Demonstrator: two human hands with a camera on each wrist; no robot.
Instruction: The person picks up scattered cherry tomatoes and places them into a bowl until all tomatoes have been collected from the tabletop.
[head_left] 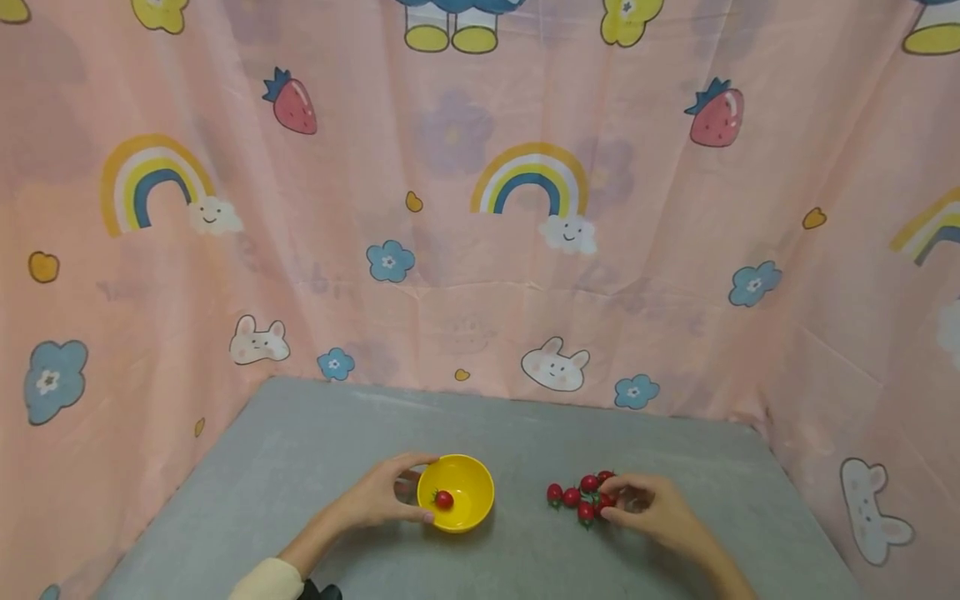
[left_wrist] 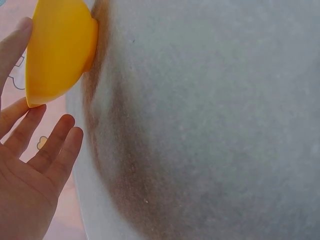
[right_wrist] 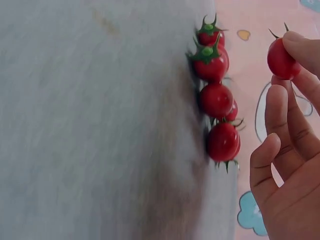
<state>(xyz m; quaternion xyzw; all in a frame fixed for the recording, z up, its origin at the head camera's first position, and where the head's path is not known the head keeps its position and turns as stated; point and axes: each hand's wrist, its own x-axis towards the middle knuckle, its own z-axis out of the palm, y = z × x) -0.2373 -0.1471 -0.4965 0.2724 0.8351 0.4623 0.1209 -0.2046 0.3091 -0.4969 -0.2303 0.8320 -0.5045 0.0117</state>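
My left hand (head_left: 381, 493) holds the rim of a small yellow bowl (head_left: 476, 493), thumb on the near side and a finger at the far side. One cherry tomato (head_left: 444, 499) with a green stem lies inside the bowl. In the left wrist view the bowl (left_wrist: 57, 50) shows its outer wall and foot, and the other fingers spread beside it. My right hand (head_left: 656, 510) pinches a cherry tomato (right_wrist: 282, 59) between thumb and fingertip, held above the others. Several more cherry tomatoes (right_wrist: 216, 100) lie in a group on the table just beneath that hand.
A grey table (head_left: 330, 433) carries everything, with the bowl left of the loose tomatoes. Pink printed cloth (head_left: 450, 317) hangs along its back and both sides. Dark bare patches of shadow fall on the surface near both hands.
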